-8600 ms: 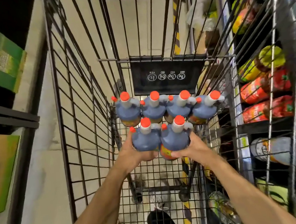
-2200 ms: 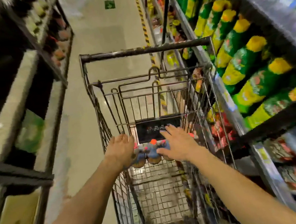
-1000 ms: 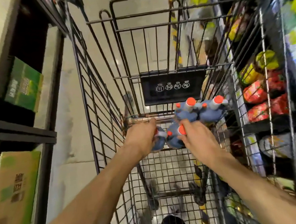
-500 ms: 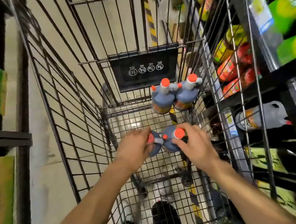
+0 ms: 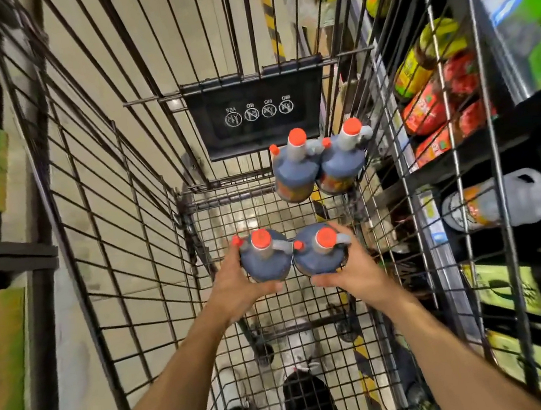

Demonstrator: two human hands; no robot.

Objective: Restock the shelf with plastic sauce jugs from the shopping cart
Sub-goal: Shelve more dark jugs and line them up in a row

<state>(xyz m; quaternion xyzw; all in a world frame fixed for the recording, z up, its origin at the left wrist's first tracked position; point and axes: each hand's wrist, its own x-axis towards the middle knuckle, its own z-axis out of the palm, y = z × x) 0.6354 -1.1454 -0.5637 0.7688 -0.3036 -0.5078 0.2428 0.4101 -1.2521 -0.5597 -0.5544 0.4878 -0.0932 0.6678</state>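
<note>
Two blue jugs with orange caps are held side by side in the middle of the frame, inside the wire cart [image 5: 97, 207]. The left jug [image 5: 264, 260] is gripped by the left hand [image 5: 238, 286], with the fingers curled round its side. The right jug [image 5: 318, 253] is gripped the same way by the right hand [image 5: 357, 272]. The two jugs are touching. Two more jugs [image 5: 317, 164] are seen higher up, standing close together at the far right corner of the cart. A shelf [image 5: 482, 149] with red and yellow bags is seen at the right of the frame.
</note>
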